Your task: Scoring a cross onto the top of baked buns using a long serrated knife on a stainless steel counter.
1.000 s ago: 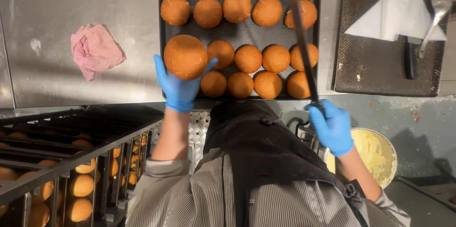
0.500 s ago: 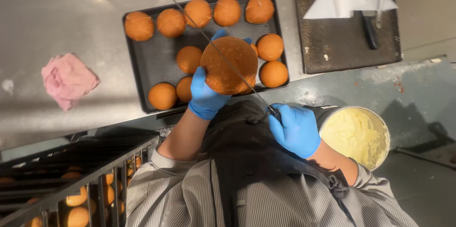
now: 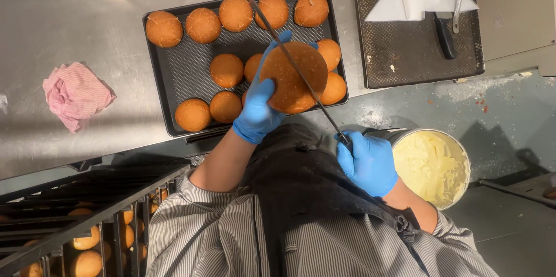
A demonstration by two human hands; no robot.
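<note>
A bun [image 3: 292,80], lifted off the baking tray [image 3: 174,74] since a second ago, is gripped by the left hand [image 3: 258,112] at frame centre; the long knife [image 3: 289,59], clasped by the right hand [image 3: 368,164], is now laid across it

Bun and knife above the tray.
Left hand [image 3: 256,113] holds a bun [image 3: 292,77] over the tray [image 3: 185,71]; right hand [image 3: 368,162] grips a long knife [image 3: 284,51] across it.

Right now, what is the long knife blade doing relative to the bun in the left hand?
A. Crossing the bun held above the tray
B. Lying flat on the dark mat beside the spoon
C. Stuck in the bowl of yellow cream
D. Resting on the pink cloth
A: the right hand grips the knife at its handle, and the blade runs diagonally across the bun that the left hand holds over the tray.
</note>
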